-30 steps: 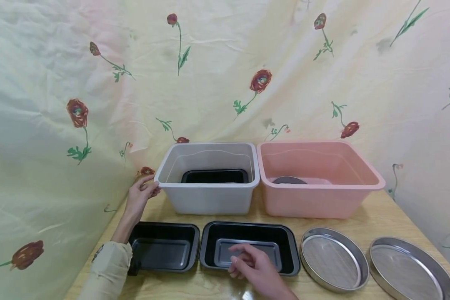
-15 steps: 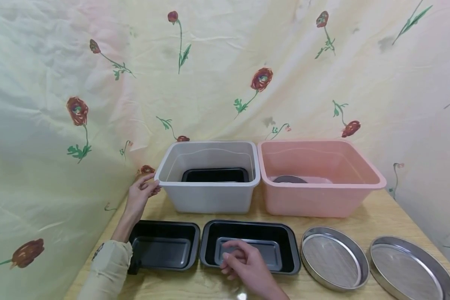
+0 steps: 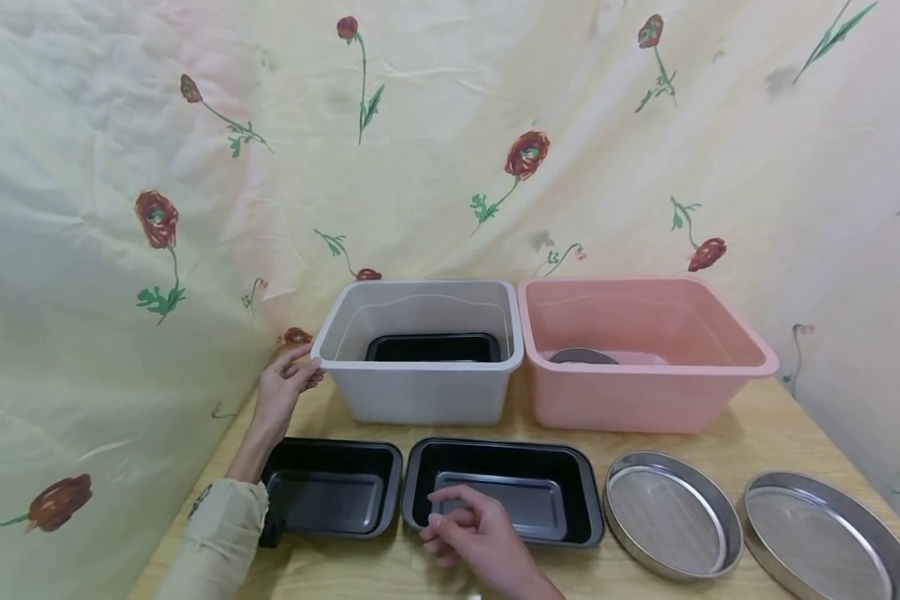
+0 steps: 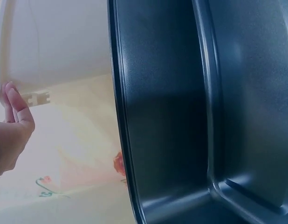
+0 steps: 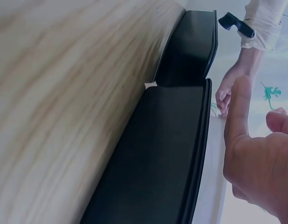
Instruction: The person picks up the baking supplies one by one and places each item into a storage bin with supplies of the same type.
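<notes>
At the front left corner of a light grey plastic bin (image 3: 420,396), my left hand (image 3: 281,396) pinches the rim between thumb and fingers; the left wrist view shows the same fingers (image 4: 20,109) at the bin's edge. A black loaf pan (image 3: 432,343) lies inside this bin, its lower part hidden by the front wall. My right hand (image 3: 480,533) is over the front edge of a second black loaf pan (image 3: 589,492), fingers loosely bent and holding nothing. Under my left forearm is another black loaf pan (image 3: 345,448).
Right of the grey bin stands a pink bin (image 3: 615,400) with a round metal piece (image 3: 583,357) inside. Two round metal sieves (image 3: 667,517) with mesh-like bottoms lie at the right of the wooden table (image 3: 390,571). Flowered cloth (image 3: 435,167) hangs behind.
My right hand has drifted left across the front of the middle loaf pan. The left hand stays at the grey bin's corner, and the head view has shifted slightly.
</notes>
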The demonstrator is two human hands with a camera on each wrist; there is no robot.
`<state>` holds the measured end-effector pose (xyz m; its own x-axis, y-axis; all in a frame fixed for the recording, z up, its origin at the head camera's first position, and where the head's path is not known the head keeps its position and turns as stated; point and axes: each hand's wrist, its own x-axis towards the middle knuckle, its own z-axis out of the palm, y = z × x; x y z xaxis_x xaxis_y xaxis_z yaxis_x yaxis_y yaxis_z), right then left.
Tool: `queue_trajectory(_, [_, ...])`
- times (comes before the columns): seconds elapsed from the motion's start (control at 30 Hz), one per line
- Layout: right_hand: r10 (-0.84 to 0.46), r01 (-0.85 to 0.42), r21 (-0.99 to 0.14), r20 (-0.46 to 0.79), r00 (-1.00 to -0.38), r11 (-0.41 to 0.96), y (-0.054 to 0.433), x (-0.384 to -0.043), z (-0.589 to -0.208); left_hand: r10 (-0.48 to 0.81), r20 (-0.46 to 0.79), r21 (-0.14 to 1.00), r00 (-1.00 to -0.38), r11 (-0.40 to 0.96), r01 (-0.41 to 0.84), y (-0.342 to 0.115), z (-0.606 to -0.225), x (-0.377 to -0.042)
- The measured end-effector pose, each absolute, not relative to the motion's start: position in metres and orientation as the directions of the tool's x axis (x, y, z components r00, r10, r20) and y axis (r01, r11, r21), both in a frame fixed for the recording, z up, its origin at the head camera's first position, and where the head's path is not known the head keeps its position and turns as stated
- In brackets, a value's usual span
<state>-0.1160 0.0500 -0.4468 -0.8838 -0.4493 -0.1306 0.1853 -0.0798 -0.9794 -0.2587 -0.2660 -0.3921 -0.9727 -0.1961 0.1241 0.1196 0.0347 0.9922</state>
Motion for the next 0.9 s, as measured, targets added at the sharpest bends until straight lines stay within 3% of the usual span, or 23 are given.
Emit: queue_trajectory(0.9, [-0.455,0.187,-0.979,-0.130,-0.881,-0.083,0.031,-0.115,-0.451,-0.201,0.141,0.990,-0.969,0.038,0.136,-0.265,-0.396,-0.260])
